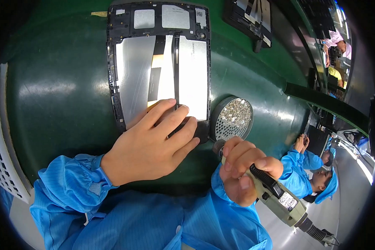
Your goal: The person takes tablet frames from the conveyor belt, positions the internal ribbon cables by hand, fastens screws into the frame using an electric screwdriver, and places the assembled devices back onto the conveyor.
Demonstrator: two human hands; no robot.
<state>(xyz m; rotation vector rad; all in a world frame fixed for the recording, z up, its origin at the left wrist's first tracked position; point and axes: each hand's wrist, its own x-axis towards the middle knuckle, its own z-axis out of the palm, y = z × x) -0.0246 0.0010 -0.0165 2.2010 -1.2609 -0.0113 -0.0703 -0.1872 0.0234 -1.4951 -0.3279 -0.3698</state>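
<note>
An opened tablet with a black frame and silvery metal sheets inside lies flat on the green work surface. My left hand rests across its lower end, with fingers stretched out and apart. Wrapped around a greenish-grey electric screwdriver, my right hand holds it slantwise at the lower right. The tool's nose points up and left toward a round grey dish. Many tiny metal screws fill part of this dish, and holes show in its lower portion. The screwdriver's bit cannot be made out clearly.
Another opened device lies at the far right. A white tray with slots stands along the left edge. A dark green curved strip runs along the right side. Beyond it, a co-worker in blue handles a dark object.
</note>
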